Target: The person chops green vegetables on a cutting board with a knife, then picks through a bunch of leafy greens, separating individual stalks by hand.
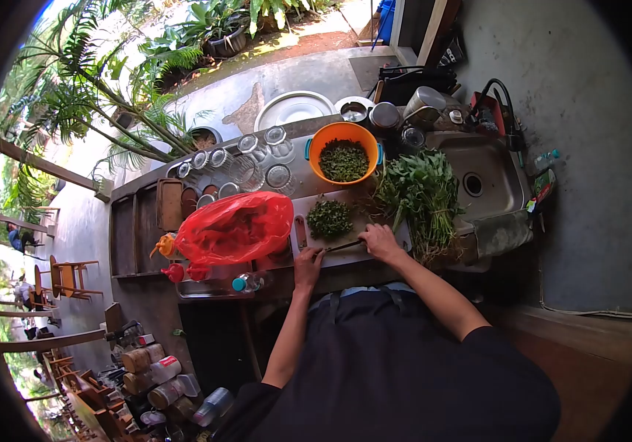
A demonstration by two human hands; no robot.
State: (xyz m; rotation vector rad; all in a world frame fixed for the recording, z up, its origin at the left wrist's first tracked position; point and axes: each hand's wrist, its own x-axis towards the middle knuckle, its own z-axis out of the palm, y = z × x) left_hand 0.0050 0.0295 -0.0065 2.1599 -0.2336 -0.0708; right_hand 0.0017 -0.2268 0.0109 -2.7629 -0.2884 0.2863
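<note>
My right hand (pixel 381 241) is closed around the handle of a knife (pixel 343 245), whose blade points left along the near edge of a white cutting board (pixel 353 255). At the blade's other end, my left hand (pixel 308 267) has its fingers pressed together by the tip; what they hold, if anything, is too small to make out. A pile of chopped greens (pixel 329 218) lies on the board just beyond the knife. Behind it stands an orange basin (pixel 317 140) holding more chopped greens. Uncut leafy stems (pixel 423 191) lie to the right.
A red plastic bag (pixel 238 228) sits left of the board, with upturned glasses (pixel 279 177) behind it. A small bottle with a teal cap (pixel 248 282) lies near the front edge. The sink (pixel 489 173) is at the right, with a cloth (pixel 504 233) over its edge.
</note>
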